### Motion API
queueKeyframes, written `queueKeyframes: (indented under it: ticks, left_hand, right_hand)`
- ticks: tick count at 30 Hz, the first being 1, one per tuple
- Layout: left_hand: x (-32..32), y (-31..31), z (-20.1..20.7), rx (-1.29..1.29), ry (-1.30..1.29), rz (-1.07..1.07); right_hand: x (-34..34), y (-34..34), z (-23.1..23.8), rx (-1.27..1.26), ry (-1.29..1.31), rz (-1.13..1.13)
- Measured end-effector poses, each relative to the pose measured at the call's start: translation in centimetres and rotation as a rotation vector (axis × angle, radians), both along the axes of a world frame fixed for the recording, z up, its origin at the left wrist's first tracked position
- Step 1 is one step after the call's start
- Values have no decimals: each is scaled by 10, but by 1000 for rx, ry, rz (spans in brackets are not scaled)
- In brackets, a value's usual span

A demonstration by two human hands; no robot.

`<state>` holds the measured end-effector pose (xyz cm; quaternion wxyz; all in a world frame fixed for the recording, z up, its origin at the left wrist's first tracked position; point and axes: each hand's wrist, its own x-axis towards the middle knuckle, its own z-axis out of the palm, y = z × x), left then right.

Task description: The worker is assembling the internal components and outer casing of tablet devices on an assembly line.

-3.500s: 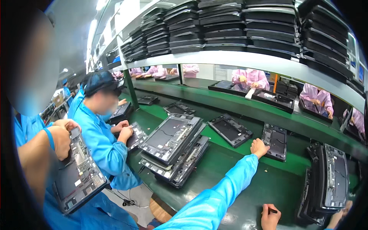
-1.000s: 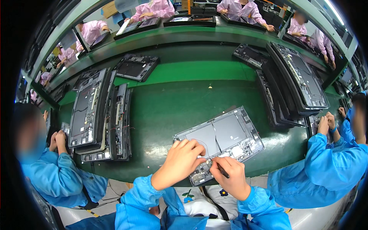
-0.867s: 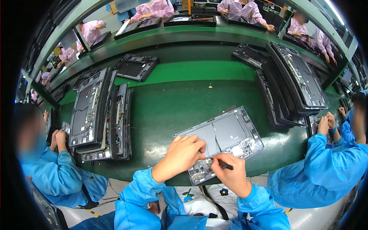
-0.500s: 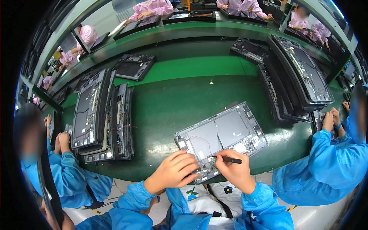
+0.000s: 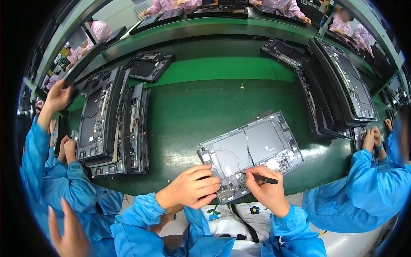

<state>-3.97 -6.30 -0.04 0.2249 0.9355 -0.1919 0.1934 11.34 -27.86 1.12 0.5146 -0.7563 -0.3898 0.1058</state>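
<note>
A grey opened tablet (image 5: pixel 231 156) lies slanted on the green bench, with circuit boards and small parts along its near side and a dark cable crossing its middle. My left hand (image 5: pixel 190 186) is at its near left corner, fingers bent over the edge and holding it. My right hand (image 5: pixel 269 192) pinches a slim black tool (image 5: pixel 266 178) that looks like tweezers. The tool's tip is down among the parts near the tablet's near edge, close to my left fingertips. Exactly what the tip touches is too small to tell.
Stacks of opened tablets stand on the left (image 5: pixel 96 115) and right (image 5: pixel 342 81). Single units lie farther back at left (image 5: pixel 150 66) and right (image 5: pixel 282 52). Co-workers in blue sleeves sit on both sides. A co-worker's raised hand (image 5: pixel 58 96) is beside the left stack.
A co-worker's arm has come up at the far left, and another hand shows at the lower left. My hands stay at the tablet; the view has shifted slightly.
</note>
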Motion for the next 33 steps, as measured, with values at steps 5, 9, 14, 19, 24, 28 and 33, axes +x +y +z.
queueKeyframes:
  ticks: [5, 9, 14, 19, 24, 28, 33]
  left_hand:
    - [9, 3, 5, -100, 80, -29]
    - [5, 1, -5, -222, 40, 23]
    - [17, 14, -8, -105, -136, 280]
    - [23, 34, -11, -71, -96, 181]
    - [20, 42, -11, -26, -127, 79]
    - [20, 45, -8, -28, -90, 78]
    - [21, 44, -9, -80, -83, 108]
  right_hand:
    - [5, 8, 9, 9, -42, 101]
    - [20, 45, 33, 127, -429, 264]
    - [42, 74, 22, -19, -544, 421]
    - [53, 74, 10, -16, -320, 437]
    - [54, 77, 9, -10, -256, 438]
    - [51, 77, 5, -40, -404, 382]
    - [51, 76, 6, -63, -430, 375]
